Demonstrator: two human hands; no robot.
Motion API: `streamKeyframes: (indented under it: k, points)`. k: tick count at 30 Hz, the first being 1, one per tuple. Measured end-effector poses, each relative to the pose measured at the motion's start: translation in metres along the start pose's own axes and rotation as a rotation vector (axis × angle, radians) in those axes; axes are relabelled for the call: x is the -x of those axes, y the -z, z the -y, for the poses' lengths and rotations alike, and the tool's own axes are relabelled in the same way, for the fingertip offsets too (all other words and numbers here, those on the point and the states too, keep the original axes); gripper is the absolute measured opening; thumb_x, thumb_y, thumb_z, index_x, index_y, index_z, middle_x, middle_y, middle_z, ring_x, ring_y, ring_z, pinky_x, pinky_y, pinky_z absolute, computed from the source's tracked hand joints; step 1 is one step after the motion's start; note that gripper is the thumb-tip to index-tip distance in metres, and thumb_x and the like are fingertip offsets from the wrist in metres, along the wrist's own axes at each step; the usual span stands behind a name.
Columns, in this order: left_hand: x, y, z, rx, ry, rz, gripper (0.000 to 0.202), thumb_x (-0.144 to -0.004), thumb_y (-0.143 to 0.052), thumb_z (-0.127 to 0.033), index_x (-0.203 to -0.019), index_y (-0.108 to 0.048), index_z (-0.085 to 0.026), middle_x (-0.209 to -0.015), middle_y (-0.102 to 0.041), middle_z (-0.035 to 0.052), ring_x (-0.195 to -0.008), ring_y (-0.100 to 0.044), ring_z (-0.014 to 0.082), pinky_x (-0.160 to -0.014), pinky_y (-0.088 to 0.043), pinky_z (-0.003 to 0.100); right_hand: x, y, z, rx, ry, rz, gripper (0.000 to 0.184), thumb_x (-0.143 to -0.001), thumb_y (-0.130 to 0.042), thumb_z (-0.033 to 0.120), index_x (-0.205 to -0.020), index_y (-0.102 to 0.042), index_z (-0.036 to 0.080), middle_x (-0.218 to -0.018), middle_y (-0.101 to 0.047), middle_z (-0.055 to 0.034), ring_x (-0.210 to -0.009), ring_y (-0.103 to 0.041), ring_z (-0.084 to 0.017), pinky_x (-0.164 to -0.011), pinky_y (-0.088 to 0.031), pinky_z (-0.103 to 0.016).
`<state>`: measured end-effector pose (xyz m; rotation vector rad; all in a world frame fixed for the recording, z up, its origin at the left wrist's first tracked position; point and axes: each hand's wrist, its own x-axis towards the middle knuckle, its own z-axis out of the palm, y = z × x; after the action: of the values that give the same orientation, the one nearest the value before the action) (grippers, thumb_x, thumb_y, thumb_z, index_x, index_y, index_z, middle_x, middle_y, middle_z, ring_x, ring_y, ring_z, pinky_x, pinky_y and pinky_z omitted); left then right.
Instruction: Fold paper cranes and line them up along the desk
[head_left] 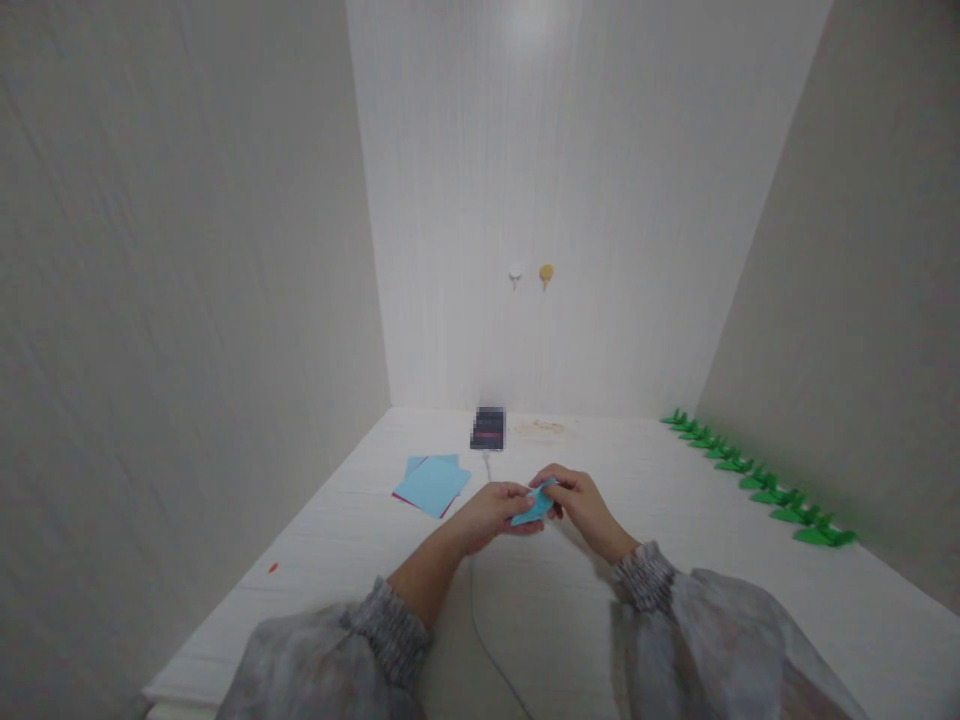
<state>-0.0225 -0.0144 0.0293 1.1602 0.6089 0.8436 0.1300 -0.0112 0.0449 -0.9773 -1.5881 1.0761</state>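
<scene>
A small folded piece of light-blue paper [534,508] is held between my two hands, above the middle of the white table. My left hand [495,512] grips its left side, thumb on top and fingers underneath. My right hand [581,500] pinches its upper right end with thumb and fingers. The fingers cover part of the paper, so its full shape is hidden. To the left of my hands lies a loose stack of light-blue square sheets [433,484], with a red edge showing beneath.
A phone-like dark device [489,430] with a white cable [480,625] stands near the back wall. Several green folded-paper figures [765,488] line the table's right side. A small orange bit [273,567] lies at left. Two hooks, one white [515,273], one yellow [546,272], are on the back wall.
</scene>
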Motion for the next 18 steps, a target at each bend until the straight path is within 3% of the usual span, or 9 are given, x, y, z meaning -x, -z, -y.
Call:
streamKeyframes:
  k: [3, 8, 12, 18]
  points:
    - [0.001, -0.003, -0.002, -0.009, -0.008, 0.003, 0.036, -0.060, -0.066, -0.032, -0.087, -0.061, -0.009, -0.090, -0.061, 0.0119, -0.084, -0.056, 0.0178, -0.079, -0.041, 0.034, 0.001, -0.002, 0.000, -0.062, -0.016, 0.005, 0.015, -0.062, -0.045, 0.016, -0.062, -0.060, 0.015, -0.047, -0.049, 0.0035, -0.038, -0.043, -0.007, -0.038, -0.033, -0.018]
    - [-0.002, -0.001, 0.000, -0.071, -0.038, 0.017, 0.034, -0.065, -0.062, -0.035, -0.085, -0.062, -0.008, -0.086, -0.061, 0.0121, -0.081, -0.056, 0.0169, -0.079, -0.042, 0.034, 0.001, -0.002, -0.001, -0.030, -0.009, 0.014, 0.017, -0.069, -0.045, 0.023, -0.072, -0.060, 0.015, -0.048, -0.050, 0.0033, -0.039, -0.042, -0.008, -0.039, -0.033, -0.019]
    - [-0.009, 0.003, 0.006, -0.081, -0.079, -0.046, 0.039, -0.063, -0.063, -0.038, -0.088, -0.062, -0.009, -0.088, -0.061, 0.0110, -0.078, -0.056, 0.0164, -0.079, -0.042, 0.036, -0.001, -0.001, -0.001, 0.163, 0.077, -0.031, 0.020, -0.068, -0.054, 0.030, -0.080, -0.060, 0.016, -0.054, -0.052, 0.0025, -0.045, -0.044, -0.009, -0.042, -0.035, -0.020]
    - [-0.014, 0.000, 0.006, -0.087, -0.067, -0.145, 0.043, -0.053, -0.069, -0.037, -0.084, -0.062, -0.009, -0.075, -0.061, 0.0066, -0.060, -0.055, 0.0117, -0.070, -0.044, 0.033, -0.003, -0.001, -0.003, 0.403, 0.243, -0.082, 0.018, -0.072, -0.052, 0.030, -0.072, -0.062, 0.015, -0.067, -0.058, -0.0030, -0.060, -0.051, -0.013, -0.055, -0.040, -0.023]
